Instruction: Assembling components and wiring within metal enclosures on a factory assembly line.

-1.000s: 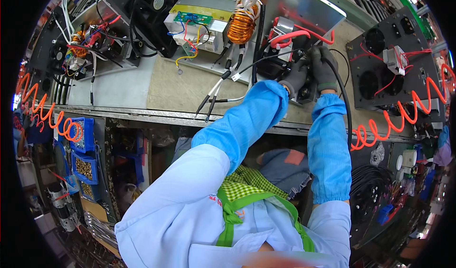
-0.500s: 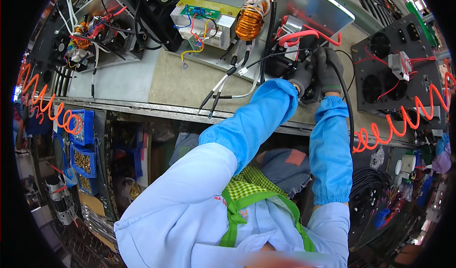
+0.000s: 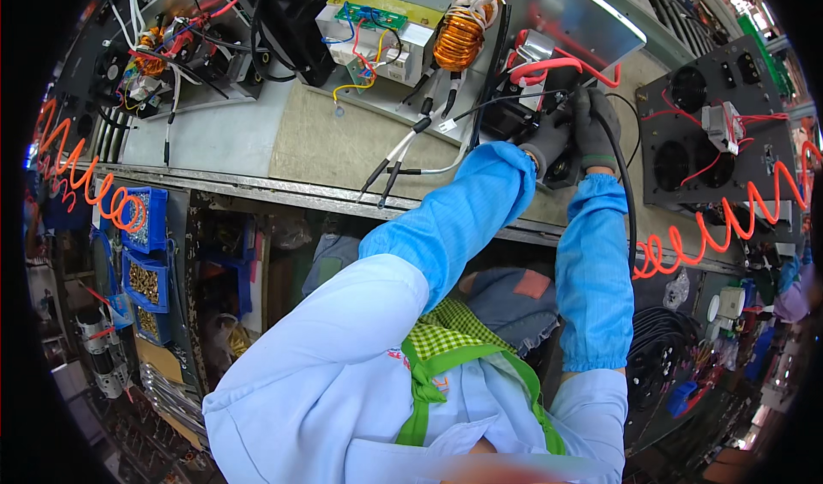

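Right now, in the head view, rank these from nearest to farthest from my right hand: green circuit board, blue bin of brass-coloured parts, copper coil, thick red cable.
From your right hand:
1. Thick red cable: just beyond it.
2. Copper coil: to its left.
3. Green circuit board: farther left.
4. Blue bin: far left, below the bench.

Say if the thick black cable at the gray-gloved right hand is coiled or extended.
Extended: from the right hand, the cable makes one curve.
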`<action>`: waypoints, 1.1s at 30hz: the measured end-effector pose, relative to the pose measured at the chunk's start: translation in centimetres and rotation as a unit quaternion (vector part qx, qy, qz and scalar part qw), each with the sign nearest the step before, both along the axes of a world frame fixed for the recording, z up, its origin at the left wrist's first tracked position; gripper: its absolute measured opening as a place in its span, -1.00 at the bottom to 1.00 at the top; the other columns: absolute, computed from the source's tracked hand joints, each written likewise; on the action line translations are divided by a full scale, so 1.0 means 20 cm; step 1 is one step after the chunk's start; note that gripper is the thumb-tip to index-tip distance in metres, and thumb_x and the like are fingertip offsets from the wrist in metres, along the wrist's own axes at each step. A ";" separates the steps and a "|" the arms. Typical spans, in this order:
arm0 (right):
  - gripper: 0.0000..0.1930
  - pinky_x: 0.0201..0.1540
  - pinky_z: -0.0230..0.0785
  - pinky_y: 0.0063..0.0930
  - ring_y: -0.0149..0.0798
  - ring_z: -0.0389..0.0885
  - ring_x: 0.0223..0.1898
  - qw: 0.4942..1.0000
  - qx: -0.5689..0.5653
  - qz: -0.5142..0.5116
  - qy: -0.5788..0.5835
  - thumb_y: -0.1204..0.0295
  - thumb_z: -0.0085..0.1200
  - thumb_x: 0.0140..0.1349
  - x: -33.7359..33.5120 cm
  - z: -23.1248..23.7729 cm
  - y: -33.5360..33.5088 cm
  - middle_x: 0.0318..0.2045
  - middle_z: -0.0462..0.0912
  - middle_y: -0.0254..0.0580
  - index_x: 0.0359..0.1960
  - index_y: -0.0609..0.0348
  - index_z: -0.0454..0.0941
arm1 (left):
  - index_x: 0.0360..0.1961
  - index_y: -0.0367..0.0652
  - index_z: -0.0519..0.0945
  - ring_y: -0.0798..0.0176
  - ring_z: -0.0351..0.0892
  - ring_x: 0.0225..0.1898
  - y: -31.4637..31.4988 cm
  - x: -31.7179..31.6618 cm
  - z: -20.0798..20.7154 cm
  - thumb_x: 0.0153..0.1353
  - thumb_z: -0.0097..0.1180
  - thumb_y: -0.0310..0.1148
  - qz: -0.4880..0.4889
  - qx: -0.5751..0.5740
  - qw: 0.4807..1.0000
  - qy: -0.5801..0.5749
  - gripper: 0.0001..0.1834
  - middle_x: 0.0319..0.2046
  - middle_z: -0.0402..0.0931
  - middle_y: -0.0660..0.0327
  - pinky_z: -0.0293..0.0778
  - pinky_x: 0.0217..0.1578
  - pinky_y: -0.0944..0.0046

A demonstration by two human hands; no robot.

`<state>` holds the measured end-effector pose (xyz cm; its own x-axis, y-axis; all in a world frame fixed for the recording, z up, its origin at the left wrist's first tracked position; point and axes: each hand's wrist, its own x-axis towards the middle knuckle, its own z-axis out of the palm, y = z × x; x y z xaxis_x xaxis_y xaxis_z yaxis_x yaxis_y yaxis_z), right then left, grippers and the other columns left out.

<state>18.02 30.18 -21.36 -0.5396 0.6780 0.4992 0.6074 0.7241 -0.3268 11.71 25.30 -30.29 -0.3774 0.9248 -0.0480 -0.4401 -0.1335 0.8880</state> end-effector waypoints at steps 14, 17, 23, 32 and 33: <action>-0.60 -0.10 0.39 -0.17 0.03 0.55 -0.14 0.999 -0.040 -0.016 -0.010 0.05 -0.12 0.27 -0.05 0.02 -0.03 -0.20 0.60 -0.03 -0.11 0.07 0.53 | 0.03 -0.31 0.43 -0.31 0.47 -0.11 -0.06 -0.05 0.11 0.22 -0.03 -0.20 0.157 -0.054 0.977 0.136 -0.55 -0.20 0.51 -0.26 0.43 -0.14 -0.03; -0.63 -0.16 0.38 -0.13 0.05 0.55 -0.17 1.000 -0.003 -0.014 0.012 0.05 -0.11 0.27 -0.01 0.00 -0.03 -0.26 0.59 -0.03 -0.20 0.07 0.53 | -0.06 -0.26 0.50 -0.27 0.50 -0.14 -0.09 0.00 0.16 0.22 -0.06 -0.20 0.144 -0.074 0.974 0.155 -0.61 -0.23 0.53 -0.21 0.43 -0.18 -0.02; -0.70 -0.22 0.38 -0.07 0.11 0.55 -0.24 0.999 -0.014 -0.008 0.050 0.10 -0.04 0.24 -0.03 0.03 -0.06 -0.34 0.58 0.04 -0.28 0.06 0.50 | -0.10 -0.23 0.56 -0.20 0.54 -0.16 -0.08 -0.02 0.12 0.20 -0.07 -0.25 0.145 -0.115 0.947 0.263 -0.65 -0.24 0.56 -0.14 0.44 -0.19 0.04; -0.74 -0.21 0.40 -0.14 0.04 0.56 -0.23 0.998 -0.037 -0.035 0.028 0.16 -0.03 0.22 0.01 0.05 -0.05 -0.32 0.59 -0.02 -0.25 0.06 0.52 | 0.00 -0.28 0.47 0.14 0.54 -0.15 -0.01 -0.03 -0.02 0.19 -0.04 -0.41 0.079 -0.041 0.969 0.231 -0.65 -0.17 0.56 -0.02 0.43 -0.19 0.24; -0.75 -0.22 0.39 -0.12 0.05 0.55 -0.23 0.998 -0.009 -0.016 0.053 0.18 -0.02 0.22 -0.03 0.04 -0.06 -0.33 0.58 -0.01 -0.26 0.07 0.52 | 0.00 -0.27 0.47 0.15 0.54 -0.17 0.00 -0.08 -0.07 0.19 -0.04 -0.41 0.077 -0.019 0.977 0.197 -0.66 -0.18 0.56 0.02 0.43 -0.20 0.25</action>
